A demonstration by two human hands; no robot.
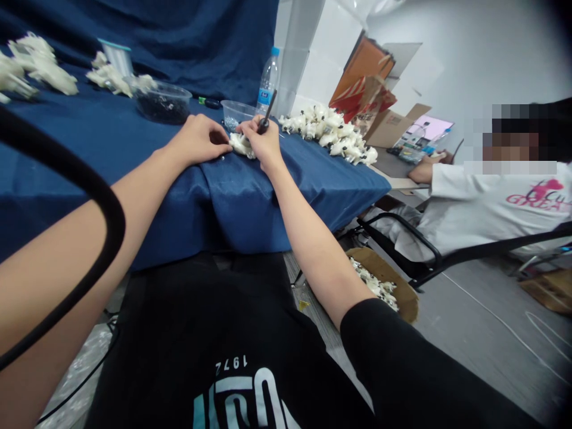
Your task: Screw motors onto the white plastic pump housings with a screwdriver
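A cream-coloured plastic part [242, 145] lies on the blue cloth near the table's front edge, between my hands. My left hand [202, 140] is closed at its left end, thumb and fingertips meeting its edge. Curled over the other side is my right hand [263, 143], gripping a slim dark screwdriver [270, 107] that slants upward; its tip is hidden. Just behind them stands a clear tub [239, 110] with small silvery pieces, probably screws. A tiny shiny piece [222, 158] rests by my left fingertips.
A heap of cream parts [328, 131] lies at right, near a water bottle [268, 80]. At left are a tub of dark pieces [163, 102] and more cream parts [44, 65]. A black cable loop [117, 220] crosses the foreground. A person [491, 199] sits at right.
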